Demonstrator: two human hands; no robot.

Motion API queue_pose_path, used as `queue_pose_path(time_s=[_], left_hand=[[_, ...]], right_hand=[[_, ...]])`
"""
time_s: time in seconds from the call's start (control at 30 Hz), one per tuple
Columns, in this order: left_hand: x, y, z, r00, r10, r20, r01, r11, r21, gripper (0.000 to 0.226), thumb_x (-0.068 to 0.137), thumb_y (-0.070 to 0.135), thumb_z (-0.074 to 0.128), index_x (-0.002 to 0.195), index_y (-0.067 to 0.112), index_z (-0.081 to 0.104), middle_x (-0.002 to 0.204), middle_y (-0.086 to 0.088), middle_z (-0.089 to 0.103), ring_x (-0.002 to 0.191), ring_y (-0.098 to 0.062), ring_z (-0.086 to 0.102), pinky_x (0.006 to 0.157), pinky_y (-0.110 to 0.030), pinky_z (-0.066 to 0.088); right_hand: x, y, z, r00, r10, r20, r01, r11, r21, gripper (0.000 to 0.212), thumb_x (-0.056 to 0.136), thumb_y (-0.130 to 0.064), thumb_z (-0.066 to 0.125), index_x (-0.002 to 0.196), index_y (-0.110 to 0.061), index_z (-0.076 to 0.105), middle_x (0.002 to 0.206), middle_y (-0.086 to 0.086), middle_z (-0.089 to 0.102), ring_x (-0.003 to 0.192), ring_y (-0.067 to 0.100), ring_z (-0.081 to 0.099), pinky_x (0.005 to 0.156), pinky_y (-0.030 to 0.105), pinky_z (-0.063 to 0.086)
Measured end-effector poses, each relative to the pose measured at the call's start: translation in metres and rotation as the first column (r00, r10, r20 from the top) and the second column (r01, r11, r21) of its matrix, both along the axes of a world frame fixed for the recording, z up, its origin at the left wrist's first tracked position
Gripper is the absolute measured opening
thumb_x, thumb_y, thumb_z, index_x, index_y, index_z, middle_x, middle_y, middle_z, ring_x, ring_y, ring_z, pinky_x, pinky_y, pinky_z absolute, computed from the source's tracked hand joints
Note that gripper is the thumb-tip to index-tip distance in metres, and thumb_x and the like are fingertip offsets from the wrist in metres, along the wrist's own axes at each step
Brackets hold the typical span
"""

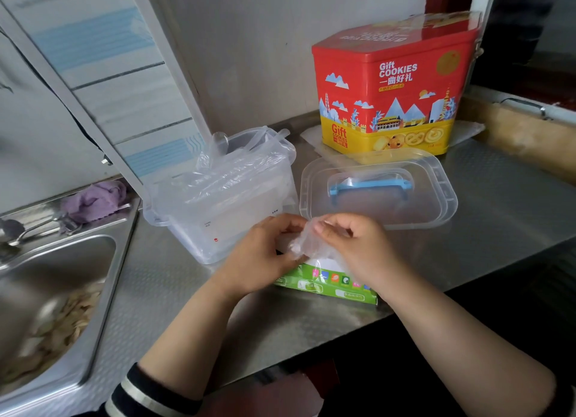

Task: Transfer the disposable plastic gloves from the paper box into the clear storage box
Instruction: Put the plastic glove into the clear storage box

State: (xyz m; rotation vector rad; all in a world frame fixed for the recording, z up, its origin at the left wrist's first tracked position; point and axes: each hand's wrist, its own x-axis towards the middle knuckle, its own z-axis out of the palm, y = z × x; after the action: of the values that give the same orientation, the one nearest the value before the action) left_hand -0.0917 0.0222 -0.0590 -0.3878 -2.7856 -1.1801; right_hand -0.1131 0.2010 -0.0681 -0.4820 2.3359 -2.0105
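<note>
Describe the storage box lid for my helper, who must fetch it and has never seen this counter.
Find the tall red and yellow cookie tin at the back of the steel counter. Directly in front of it lies the lid, flat. It alone is clear plastic with a blue handle.

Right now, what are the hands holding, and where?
Both the left hand and right hand pinch a bunched plastic glove at its top, above the paper box.
</note>
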Motion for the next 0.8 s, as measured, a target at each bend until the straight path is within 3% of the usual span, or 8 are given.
queue_pose_path(time_s=[0.13,0.23,0.33,0.47,0.53,0.67,0.73,0.8], left_hand=[[0.001,0.000,-0.004,1.000,-0.011,-0.017,0.009,0.995,-0.100,0.034,0.072,0.060,0.069,0.093,0.035,0.059,0.085,0.012,0.061,0.087,-0.002,0.055,0.076,-0.018,0.042],[0.003,0.004,-0.006,0.991,0.010,-0.132,-0.036,0.980,-0.193,0.039,0.070,0.056,0.075,0.071,0.040,0.040,0.071,0.019,0.044,0.080,0.006,0.045,0.067,-0.010,0.031],[0.003,0.005,-0.007,0.992,0.007,-0.130,-0.033,0.981,-0.194,0.036,0.068,0.066,0.070,0.085,0.046,0.045,0.079,0.026,0.048,0.085,0.004,0.046,0.072,-0.014,0.032],[0.004,0.005,-0.007,0.997,0.022,-0.078,-0.034,0.989,-0.147,0.049,0.067,0.070,0.062,0.107,0.043,0.054,0.095,0.032,0.057,0.101,-0.010,0.054,0.091,-0.033,0.045],[0.006,0.006,-0.005,0.997,0.043,-0.058,-0.050,0.991,-0.122,0.049,0.066,0.071,0.064,0.107,0.047,0.051,0.093,0.039,0.057,0.105,-0.011,0.057,0.095,-0.036,0.046],[0.007,0.006,-0.005,0.998,0.059,0.009,-0.059,0.998,-0.023,0.050,0.066,0.064,0.076,0.102,0.043,0.048,0.097,0.041,0.060,0.106,0.000,0.059,0.091,-0.030,0.049],[0.011,0.007,-0.004,0.994,0.111,0.000,-0.111,0.991,0.079,0.040,0.072,0.053,0.076,0.094,0.034,0.049,0.091,0.033,0.062,0.090,0.008,0.060,0.080,-0.019,0.047],[0.016,0.011,-0.001,0.965,0.249,-0.086,-0.232,0.957,0.175,0.027,0.082,0.048,0.067,0.081,0.025,0.052,0.075,0.016,0.061,0.068,0.001,0.056,0.065,-0.014,0.042]], right_hand=[[0.002,-0.003,0.006,0.991,-0.120,0.055,0.131,0.936,-0.327,0.025,0.095,-0.017,0.058,0.072,-0.021,0.067,0.069,-0.006,0.065,0.069,0.005,0.056,0.069,0.022,0.046],[0.005,-0.004,0.005,0.977,-0.169,0.133,0.214,0.833,-0.510,0.036,0.097,-0.017,0.054,0.064,-0.021,0.067,0.069,-0.007,0.066,0.070,0.005,0.057,0.072,0.015,0.046],[0.006,-0.004,0.006,0.960,-0.168,0.222,0.274,0.716,-0.642,0.039,0.097,-0.017,0.051,0.061,-0.020,0.066,0.069,-0.002,0.066,0.072,0.010,0.060,0.078,0.023,0.048],[0.005,-0.002,0.007,0.946,-0.170,0.275,0.321,0.591,-0.740,0.040,0.098,-0.022,0.049,0.062,-0.019,0.066,0.069,0.001,0.065,0.078,0.019,0.060,0.088,0.040,0.046],[0.006,-0.001,0.008,0.945,-0.184,0.272,0.328,0.575,-0.749,0.035,0.099,-0.023,0.047,0.070,-0.013,0.063,0.073,0.005,0.064,0.081,0.022,0.059,0.088,0.040,0.046],[0.009,-0.001,0.008,0.952,-0.203,0.230,0.306,0.580,-0.755,0.033,0.100,-0.021,0.044,0.074,-0.010,0.061,0.068,-0.001,0.066,0.073,0.013,0.062,0.076,0.026,0.050],[0.008,-0.001,0.006,0.967,-0.183,0.176,0.253,0.653,-0.714,0.038,0.097,-0.028,0.046,0.068,-0.019,0.069,0.068,-0.007,0.068,0.072,0.005,0.063,0.073,0.019,0.050],[0.008,0.000,0.003,0.989,-0.117,0.095,0.151,0.733,-0.663,0.037,0.089,-0.045,0.049,0.072,-0.026,0.075,0.082,-0.008,0.073,0.085,0.005,0.068,0.082,0.022,0.051]])
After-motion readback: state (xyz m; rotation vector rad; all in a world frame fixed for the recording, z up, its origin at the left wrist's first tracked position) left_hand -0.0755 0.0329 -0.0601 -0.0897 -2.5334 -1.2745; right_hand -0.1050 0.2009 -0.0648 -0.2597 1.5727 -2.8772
